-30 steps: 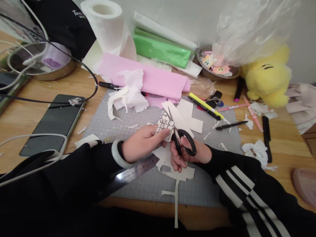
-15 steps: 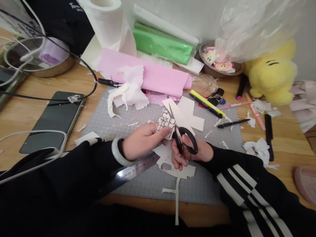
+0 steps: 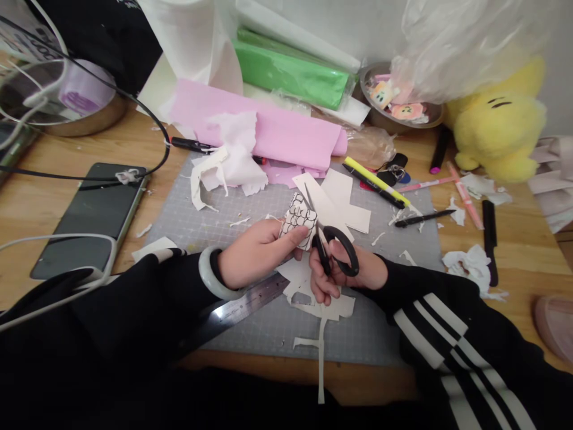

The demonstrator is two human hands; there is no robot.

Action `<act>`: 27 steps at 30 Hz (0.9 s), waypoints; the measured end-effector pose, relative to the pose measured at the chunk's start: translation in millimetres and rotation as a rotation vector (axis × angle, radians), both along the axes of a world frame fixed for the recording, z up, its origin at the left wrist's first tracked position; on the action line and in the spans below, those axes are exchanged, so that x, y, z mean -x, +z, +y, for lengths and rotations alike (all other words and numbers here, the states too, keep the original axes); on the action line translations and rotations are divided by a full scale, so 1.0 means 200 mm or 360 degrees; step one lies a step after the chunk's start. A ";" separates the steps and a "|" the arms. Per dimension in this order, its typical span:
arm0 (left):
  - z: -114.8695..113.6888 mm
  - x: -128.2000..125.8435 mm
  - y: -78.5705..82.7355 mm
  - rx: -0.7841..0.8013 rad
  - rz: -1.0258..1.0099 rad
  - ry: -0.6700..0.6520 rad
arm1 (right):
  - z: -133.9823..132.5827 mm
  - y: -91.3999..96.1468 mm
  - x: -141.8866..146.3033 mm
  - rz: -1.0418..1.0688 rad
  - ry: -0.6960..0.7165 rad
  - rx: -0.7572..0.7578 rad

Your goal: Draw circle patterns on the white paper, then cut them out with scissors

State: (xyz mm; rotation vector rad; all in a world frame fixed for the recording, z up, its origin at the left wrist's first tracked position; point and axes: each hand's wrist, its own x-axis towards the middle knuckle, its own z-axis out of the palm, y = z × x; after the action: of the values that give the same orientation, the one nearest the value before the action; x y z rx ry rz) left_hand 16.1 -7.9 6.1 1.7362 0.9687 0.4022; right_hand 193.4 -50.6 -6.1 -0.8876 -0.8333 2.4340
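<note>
Between the thumb and fingers of my left hand (image 3: 262,248) is a small white paper piece (image 3: 298,218) with a black scale-like pattern. My right hand (image 3: 331,278) grips black-handled scissors (image 3: 342,248) by the finger loops. Their blades point up and away from me, at the right edge of the patterned paper; whether they bite into it I cannot tell. White paper cutouts (image 3: 347,200) lie just beyond the blades. More cut paper (image 3: 329,307) rests under my right hand, with a thin strip hanging toward me.
A grey cutting mat (image 3: 250,334) covers the middle of the table, with a metal ruler (image 3: 250,304) on it. Pink paper (image 3: 295,137) lies behind. Pens (image 3: 376,182) and paper scraps (image 3: 468,269) are to the right. A phone (image 3: 89,221) and cables sit left.
The view has shifted slightly. Both hands, the patterned paper and the scissors keep nearly the same pose, with the blades still beside the paper's right edge.
</note>
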 end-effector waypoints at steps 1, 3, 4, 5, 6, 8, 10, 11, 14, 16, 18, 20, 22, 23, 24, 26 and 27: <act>0.00 0.00 0.00 -0.0004 -0.0007 0.0001 | 0.00 0.00 0.00 -0.0010 -0.0001 0.0003; 0.00 0.00 0.00 -0.0004 -0.0010 -0.0002 | 0.00 0.00 0.00 -0.0015 0.0000 0.0007; 0.00 0.00 0.00 -0.0001 -0.0007 -0.0006 | 0.00 0.00 0.00 -0.0007 0.0001 0.0006; 0.00 0.00 0.00 0.0000 -0.0003 -0.0009 | 0.00 -0.01 0.00 0.0008 0.0002 0.0000; 0.00 0.00 0.00 0.0000 -0.0001 -0.0015 | 0.00 -0.01 0.00 0.0025 0.0005 -0.0005; 0.00 0.00 0.00 -0.0005 -0.0007 -0.0017 | 0.00 -0.02 -0.01 0.0054 0.0010 -0.0022; 0.00 0.00 -0.01 -0.0005 -0.0026 -0.0008 | 0.00 -0.03 -0.01 0.0071 0.0016 -0.0035; 0.00 0.00 -0.01 0.0000 -0.0038 -0.0002 | 0.00 -0.03 -0.01 0.0073 0.0018 -0.0040; 0.00 0.00 -0.01 0.0015 -0.0038 -0.0006 | 0.00 -0.02 -0.01 0.0050 0.0021 -0.0049; 0.00 0.00 -0.01 0.0013 -0.0011 -0.0014 | 0.00 -0.02 -0.01 0.0029 0.0023 -0.0052; 0.00 0.00 -0.01 0.0012 0.0006 -0.0009 | 0.00 -0.01 -0.01 0.0018 0.0020 -0.0053; 0.00 0.00 -0.01 0.0018 -0.0002 0.0001 | 0.00 -0.01 0.00 0.0009 0.0011 -0.0047; 0.00 0.00 -0.01 0.0030 -0.0010 0.0005 | 0.00 -0.01 0.00 0.0005 0.0008 -0.0045; 0.00 0.00 -0.01 0.0033 -0.0011 0.0005 | 0.00 -0.01 0.00 0.0004 0.0010 -0.0043; 0.00 0.00 -0.01 0.0035 -0.0013 0.0006 | 0.00 -0.01 0.00 0.0009 0.0014 -0.0046; 0.00 0.00 -0.01 0.0037 -0.0017 0.0006 | 0.00 -0.01 0.00 0.0016 0.0019 -0.0056; 0.00 0.00 -0.01 0.0039 -0.0023 0.0005 | 0.00 -0.01 0.00 0.0021 0.0021 -0.0063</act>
State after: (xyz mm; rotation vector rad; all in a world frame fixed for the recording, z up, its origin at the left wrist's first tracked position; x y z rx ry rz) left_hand 15.7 -7.7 4.7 1.7079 0.9623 0.4026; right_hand 194.0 -49.8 -8.6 -0.8533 -0.8824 2.4236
